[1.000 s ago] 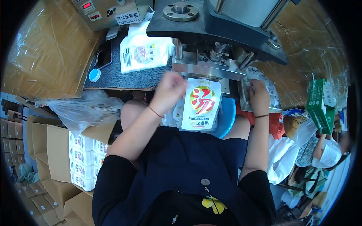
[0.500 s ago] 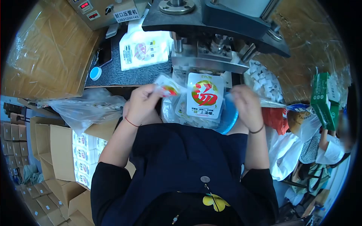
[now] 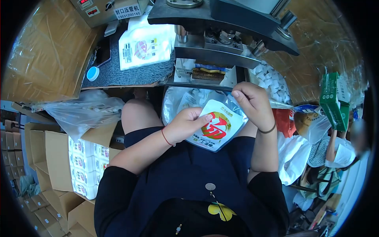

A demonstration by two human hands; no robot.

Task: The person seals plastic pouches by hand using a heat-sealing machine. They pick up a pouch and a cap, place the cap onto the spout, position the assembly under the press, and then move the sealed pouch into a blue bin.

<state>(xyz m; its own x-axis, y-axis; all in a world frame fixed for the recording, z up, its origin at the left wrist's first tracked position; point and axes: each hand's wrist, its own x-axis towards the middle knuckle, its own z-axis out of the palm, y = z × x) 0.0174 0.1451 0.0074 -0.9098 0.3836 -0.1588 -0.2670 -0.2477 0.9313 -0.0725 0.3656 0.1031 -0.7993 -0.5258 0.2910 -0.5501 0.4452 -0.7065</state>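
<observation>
A white pouch (image 3: pixel 216 125) with a red and green print hangs tilted above my lap. My left hand (image 3: pixel 186 125) pinches its left side, thumb on the printed face. At its upper right corner, my right hand (image 3: pixel 252 103) is closed on the pouch's edge. Behind the pouch, a plastic-lined tub (image 3: pixel 169 103) holds more printed pouches. Beyond it stands the press (image 3: pixel 225 47), its lower plate (image 3: pixel 233 79) bare of any pouch. A stack of white pouches (image 3: pixel 146 49) lies on the dark cloth mat at the upper left.
White caps or spouts (image 3: pixel 270 83) fill a bag right of the press. A blue-white lid (image 3: pixel 92 74) sits on the mat (image 3: pixel 114 79). An open carton (image 3: pixel 59 158) with packed pouches is at the left, a green box (image 3: pixel 329 100) at the right, near another person's arm (image 3: pixel 333 146).
The large pouch has come off the press area toward my lap. My left hand has moved right onto it and no longer shows the small printed piece. My right hand now grips its corner.
</observation>
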